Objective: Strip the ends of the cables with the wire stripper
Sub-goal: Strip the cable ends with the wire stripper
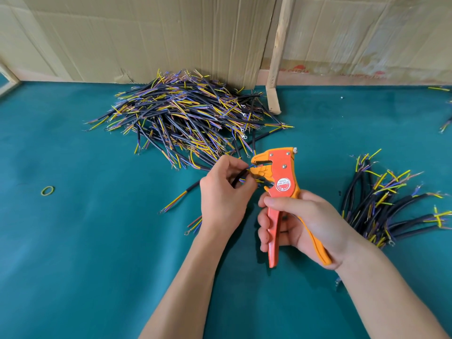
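The green table [73,241] spreads under me, with the big heap of cables [186,118] at its far side by the cardboard wall [146,33] and a smaller bundle [391,206] lying to my right. My right hand [305,223] is curled round both handles of the orange wire stripper [281,189], held upright with its head pointing left. My left hand [222,194] pinches one black cable [238,178], its coloured cores fed into the stripper's head.

You have open green surface [85,253] along its near edge and left side — only a rubber band [47,190] there. The big cable heap [186,118] blocks the far edge — a smaller bundle [381,206] crowds the right.
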A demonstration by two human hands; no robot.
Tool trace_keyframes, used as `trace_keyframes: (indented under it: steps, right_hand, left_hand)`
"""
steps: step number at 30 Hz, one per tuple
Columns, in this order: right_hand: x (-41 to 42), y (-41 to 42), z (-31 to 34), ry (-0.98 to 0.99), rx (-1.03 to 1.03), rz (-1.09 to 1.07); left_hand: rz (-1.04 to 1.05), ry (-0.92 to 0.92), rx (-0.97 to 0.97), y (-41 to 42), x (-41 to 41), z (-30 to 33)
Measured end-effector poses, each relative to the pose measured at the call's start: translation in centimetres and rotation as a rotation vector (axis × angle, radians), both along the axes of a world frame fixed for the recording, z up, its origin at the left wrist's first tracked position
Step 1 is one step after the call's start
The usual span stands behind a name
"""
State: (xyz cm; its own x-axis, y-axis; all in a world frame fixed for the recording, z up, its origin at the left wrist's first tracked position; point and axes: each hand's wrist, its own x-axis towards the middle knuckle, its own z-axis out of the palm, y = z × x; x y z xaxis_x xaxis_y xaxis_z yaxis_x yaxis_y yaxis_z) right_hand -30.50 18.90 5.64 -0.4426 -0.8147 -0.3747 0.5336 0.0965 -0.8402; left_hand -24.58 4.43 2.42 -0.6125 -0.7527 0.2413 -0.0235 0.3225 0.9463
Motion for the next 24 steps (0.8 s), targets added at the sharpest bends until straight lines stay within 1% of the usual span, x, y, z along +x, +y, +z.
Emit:
trace_keyframes:
  steps: [7,24]
  right_hand:
    - [-0.24,0.1,0.05,0.022,0.044,-0.007]
    - [-0.33,0.27,0.05,0.035,0.045,0.003]
  left_hand:
    - [0.005,-0.003,0.041,-0.03,0.29,-0.06]
    - [-0.032,0.043,-0.011,-0.15,0.29,-0.42]
